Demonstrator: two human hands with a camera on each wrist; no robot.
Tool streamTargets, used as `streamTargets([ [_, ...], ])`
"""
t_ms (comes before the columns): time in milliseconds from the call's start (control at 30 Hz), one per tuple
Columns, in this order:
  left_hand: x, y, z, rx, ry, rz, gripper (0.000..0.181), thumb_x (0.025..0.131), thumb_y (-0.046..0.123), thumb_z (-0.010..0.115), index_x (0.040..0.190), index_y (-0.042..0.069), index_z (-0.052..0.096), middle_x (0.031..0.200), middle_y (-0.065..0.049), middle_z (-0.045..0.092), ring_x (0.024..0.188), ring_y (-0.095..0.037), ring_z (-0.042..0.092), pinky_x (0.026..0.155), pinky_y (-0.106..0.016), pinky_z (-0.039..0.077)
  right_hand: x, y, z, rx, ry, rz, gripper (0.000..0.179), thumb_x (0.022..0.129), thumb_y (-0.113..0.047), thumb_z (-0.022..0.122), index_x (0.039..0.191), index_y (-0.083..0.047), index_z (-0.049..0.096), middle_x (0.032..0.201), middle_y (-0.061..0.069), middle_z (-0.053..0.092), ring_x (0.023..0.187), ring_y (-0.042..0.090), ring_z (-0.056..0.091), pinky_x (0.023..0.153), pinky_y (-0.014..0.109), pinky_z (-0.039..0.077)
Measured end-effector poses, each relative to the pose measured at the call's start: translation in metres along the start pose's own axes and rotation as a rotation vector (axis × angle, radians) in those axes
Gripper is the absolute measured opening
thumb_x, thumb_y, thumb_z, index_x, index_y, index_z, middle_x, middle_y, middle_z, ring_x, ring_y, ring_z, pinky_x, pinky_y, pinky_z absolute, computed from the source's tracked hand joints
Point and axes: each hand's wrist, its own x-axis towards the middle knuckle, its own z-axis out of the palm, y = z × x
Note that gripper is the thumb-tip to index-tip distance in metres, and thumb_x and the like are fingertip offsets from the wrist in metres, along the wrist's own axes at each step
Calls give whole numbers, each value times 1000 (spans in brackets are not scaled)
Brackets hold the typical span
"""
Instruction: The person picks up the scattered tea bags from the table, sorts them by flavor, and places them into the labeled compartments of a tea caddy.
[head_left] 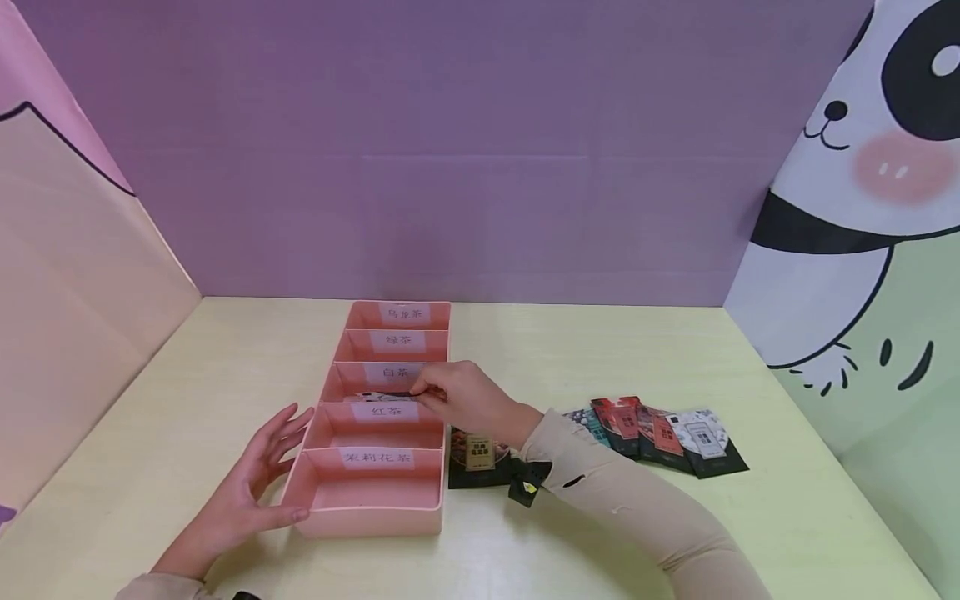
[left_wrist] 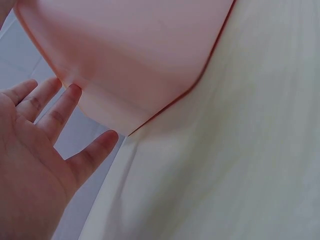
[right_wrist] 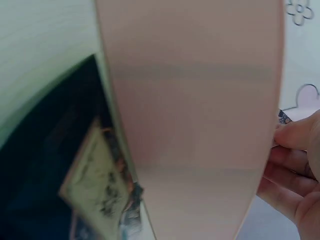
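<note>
A long pink box (head_left: 375, 523) with several labelled compartments stands on the table. My right hand (head_left: 468, 404) reaches over its right wall and pinches the corner of a tea packet (head_left: 386, 397) with a pale patterned face. That packet lies mostly inside the middle compartment, its lower part hidden by a divider. In the right wrist view, only a small dark corner of the packet shows at the fingertips. My left hand (head_left: 258, 479) is at the box's front left, fingers spread and fairly straight, with fingertips touching the outer wall, as the left wrist view also shows.
A black tea packet with a gold label (head_left: 480, 454) lies against the box's right side, partly under my right forearm. Farther right, several packets overlap in a fan, including a red one (head_left: 622, 421) and a white-and-black one (head_left: 705, 442). A purple backdrop (head_left: 465, 167) rises behind the table.
</note>
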Motion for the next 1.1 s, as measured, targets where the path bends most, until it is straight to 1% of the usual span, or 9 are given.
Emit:
streamTargets([
  [100,-1,0,0,0,-1,1,112,64,-26,72,157,-1,15,158,4,35,136,-2,40,98,-13,38,-2,2,2,-73,-27,-57,6,89,0,71,94,-3,69,94,7,73,83,17,66,76,16,50],
  [233,-1,0,-1,7,-5,4,112,63,-27,72,157,-2,15,158,4,35,136,-2,40,98,-13,38,-3,5,5,-116,-30,-111,7,88,-1,71,88,-7,69,89,2,71,89,19,63,83,24,51],
  [367,-1,0,-1,8,-10,9,112,63,-27,72,157,-2,14,159,4,35,136,-2,40,98,-13,38,-3,9,10,-170,-17,-163,8,88,-5,69,82,-10,68,80,-1,69,91,19,61,91,26,48],
  [433,-1,0,-1,7,-13,11,112,64,-28,72,157,-2,14,159,3,35,137,-2,40,98,-13,38,-3,10,12,-235,9,-198,8,87,-8,70,80,-11,68,80,-2,67,89,18,60,90,26,46],
  [533,-1,0,-1,3,-17,13,112,64,-28,71,157,-2,14,159,3,34,137,-2,39,98,-13,37,-3,10,13,-351,53,-230,7,86,-13,71,80,-14,70,83,-2,65,87,18,56,83,29,45],
  [633,-1,0,-1,1,-19,16,113,64,-28,71,157,-2,13,159,2,34,137,-2,39,98,-13,37,-4,8,13,-453,79,-226,7,87,-17,70,80,-17,72,89,-2,64,91,20,53,78,31,44],
  [800,-1,1,-1,8,-16,4,113,64,-27,72,157,-1,13,159,2,34,137,-2,39,98,-13,37,-6,4,12,-566,85,-178,8,88,-21,69,84,-19,76,95,-2,64,98,20,51,79,34,45],
  [967,-1,1,-1,10,-16,-2,112,65,-27,71,157,-1,13,158,4,35,137,-1,39,97,-13,37,-8,1,9,-636,53,-141,11,89,-25,70,90,-19,79,98,-2,64,102,20,50,83,35,46],
  [1100,0,1,-1,0,-21,8,112,65,-27,71,157,-2,12,159,5,34,137,-2,39,98,-13,37,-10,-2,6,-648,14,-117,15,91,-28,68,96,-20,79,103,-1,66,105,20,49,86,35,46],
])
